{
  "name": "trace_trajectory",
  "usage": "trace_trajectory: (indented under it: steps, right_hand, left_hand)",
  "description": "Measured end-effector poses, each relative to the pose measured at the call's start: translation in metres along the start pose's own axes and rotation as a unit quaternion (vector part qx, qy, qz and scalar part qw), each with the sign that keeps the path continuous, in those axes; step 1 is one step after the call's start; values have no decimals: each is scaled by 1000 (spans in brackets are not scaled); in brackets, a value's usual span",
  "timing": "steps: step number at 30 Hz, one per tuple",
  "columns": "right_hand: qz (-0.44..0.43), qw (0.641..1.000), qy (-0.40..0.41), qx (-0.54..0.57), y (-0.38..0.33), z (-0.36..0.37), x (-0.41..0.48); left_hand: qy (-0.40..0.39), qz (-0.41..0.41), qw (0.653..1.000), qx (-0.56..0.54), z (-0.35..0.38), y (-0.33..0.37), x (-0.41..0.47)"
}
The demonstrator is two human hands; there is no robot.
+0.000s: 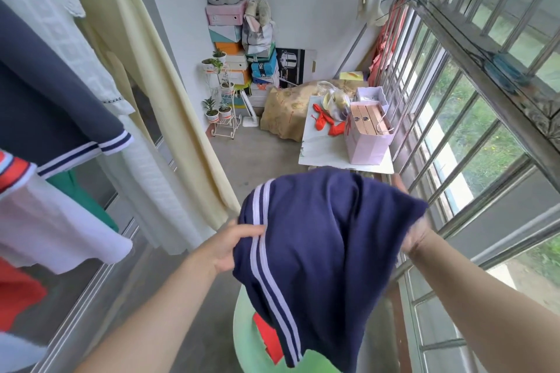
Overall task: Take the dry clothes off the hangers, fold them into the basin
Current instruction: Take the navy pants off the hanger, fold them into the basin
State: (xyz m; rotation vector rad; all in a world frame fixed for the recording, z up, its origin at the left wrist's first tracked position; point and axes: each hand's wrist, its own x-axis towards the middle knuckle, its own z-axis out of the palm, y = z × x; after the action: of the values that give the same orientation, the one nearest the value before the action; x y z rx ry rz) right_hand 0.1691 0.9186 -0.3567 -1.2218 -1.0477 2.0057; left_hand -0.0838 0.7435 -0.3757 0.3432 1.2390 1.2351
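A navy garment with two white side stripes (pixel 327 239) hangs draped between my hands above a pale green basin (pixel 247 342). My left hand (pixel 233 247) grips its left edge beside the stripes. My right hand (pixel 413 239) holds the right side, mostly hidden under the cloth, with fingertips showing past its far edge. A red piece of clothing (pixel 268 339) and something green lie in the basin. At the left, more clothes hang: a navy top with striped cuff (pixel 57 118), white garments (pixel 57 227) and a cream one.
A barred window (pixel 472 118) runs along the right. Ahead stands a small white table (pixel 325 150) with a pink bag and red items. Shoe boxes, a plant stand (pixel 222 100) and a covered bundle fill the far corner. A sliding door track lies at the left.
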Motion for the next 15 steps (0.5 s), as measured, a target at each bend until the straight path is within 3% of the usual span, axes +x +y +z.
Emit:
trace_trajectory:
  steps: [2,4,6,9,15]
  right_hand:
    - [32,996,-16,77,27,-10,2]
    - [135,976,-50,163,53,-11,-2]
    - [158,964,-76,201,65,-6,-7]
    - [141,968,-121,168,59,9,-18]
    - [100,993,-35,50,56,19,-5]
  left_hand:
    - [26,13,998,-63,3,0,3]
    - [70,-3,994,-86,3,-3,8]
    - [105,-16,991,-85,2,-5,10]
    - [141,-24,986,-82,-7,-11,13]
    - [147,-23,986,-79,-9,-14,19]
